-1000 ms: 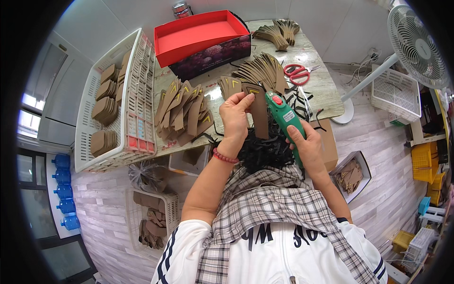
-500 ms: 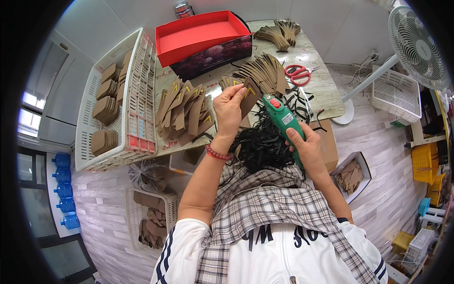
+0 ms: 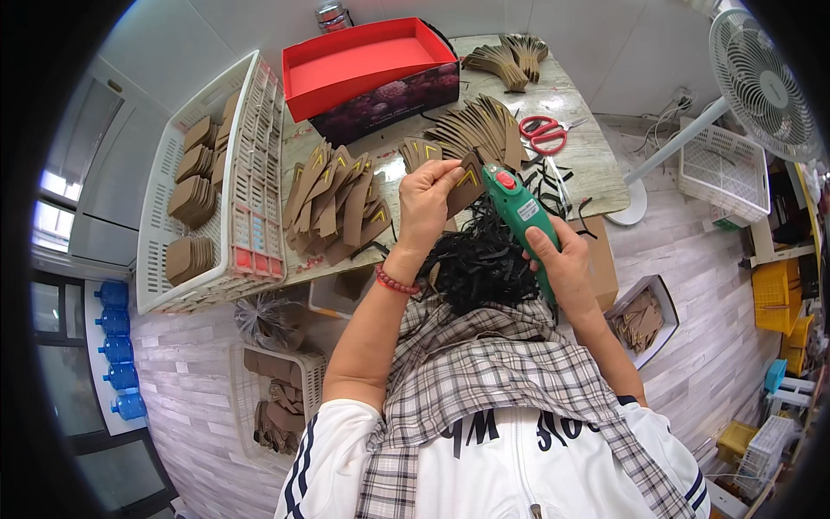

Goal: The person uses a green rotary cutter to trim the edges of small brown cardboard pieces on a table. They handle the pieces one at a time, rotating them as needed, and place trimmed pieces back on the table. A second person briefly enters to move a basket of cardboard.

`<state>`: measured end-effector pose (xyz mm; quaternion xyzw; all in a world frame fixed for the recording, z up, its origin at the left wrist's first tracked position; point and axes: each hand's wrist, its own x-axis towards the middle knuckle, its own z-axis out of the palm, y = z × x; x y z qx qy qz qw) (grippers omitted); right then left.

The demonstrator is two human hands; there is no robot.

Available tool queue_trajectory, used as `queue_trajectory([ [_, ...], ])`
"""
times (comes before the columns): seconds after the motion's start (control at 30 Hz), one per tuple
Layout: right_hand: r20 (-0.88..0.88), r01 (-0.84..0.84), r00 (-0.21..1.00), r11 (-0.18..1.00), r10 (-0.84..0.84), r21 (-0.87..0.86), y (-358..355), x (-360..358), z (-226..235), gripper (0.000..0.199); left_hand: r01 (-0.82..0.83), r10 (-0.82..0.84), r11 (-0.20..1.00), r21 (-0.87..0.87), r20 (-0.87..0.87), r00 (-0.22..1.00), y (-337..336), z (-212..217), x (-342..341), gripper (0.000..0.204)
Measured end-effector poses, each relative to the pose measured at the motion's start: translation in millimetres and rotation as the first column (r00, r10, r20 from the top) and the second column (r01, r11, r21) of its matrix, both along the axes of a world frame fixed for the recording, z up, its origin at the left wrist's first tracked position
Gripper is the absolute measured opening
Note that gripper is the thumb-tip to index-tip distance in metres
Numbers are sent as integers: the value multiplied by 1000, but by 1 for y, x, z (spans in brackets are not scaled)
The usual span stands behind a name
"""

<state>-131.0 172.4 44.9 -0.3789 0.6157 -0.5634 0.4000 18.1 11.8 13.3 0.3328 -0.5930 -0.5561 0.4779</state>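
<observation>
My left hand [image 3: 426,201] pinches a flat brown card piece [image 3: 464,183] with a yellow chevron mark, held upright over the table edge. My right hand [image 3: 563,264] grips a green glue gun [image 3: 519,210] whose nozzle points up at that piece. A heap of black ribbon strips [image 3: 480,264] lies in my lap below both hands. Left of my left hand a pile of similar brown pieces with yellow marks [image 3: 333,203] is spread on the marble table [image 3: 596,160].
A red open box [image 3: 367,73] stands at the back. Fanned brown pieces [image 3: 480,130] and red scissors [image 3: 542,134] lie behind the gun. A white crate with stacked brown cards [image 3: 207,182] sits left. A fan [image 3: 761,78] stands right, with baskets of scraps on the floor.
My left hand lowered and turned the brown piece toward the glue gun's nozzle. The gun tilted slightly toward it. The rest stayed put.
</observation>
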Motion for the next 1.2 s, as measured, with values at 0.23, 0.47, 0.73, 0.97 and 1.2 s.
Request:
queue_trajectory([
  [0.23, 3, 8, 1000, 1000, -8, -27, 0, -1, -1, 35, 54, -40, 988, -147, 96, 995, -3, 8, 5, 12],
  [0.47, 1, -18, 1000, 1000, 18, 1, -2, -2, -1, 34, 161, -98, 969, -189, 302, 948, -20, 31, 35, 14],
  [0.73, 15, -4, 1000, 998, 3, 68, 4, -7, -12, 35, -220, 567, 801, -557, 587, 577, -100, 40, 152, 17],
  [0.97, 12, 23, 1000, 995, -25, 99, 4, -9, -13, 37, -55, 762, 569, -821, 501, 410, -73, 2, 50, 14],
  [1.2, -11, 54, 999, 993, -53, 108, 6, -9, -20, 38, -309, 533, 839, -448, 790, 304, -98, -66, -16, 37],
])
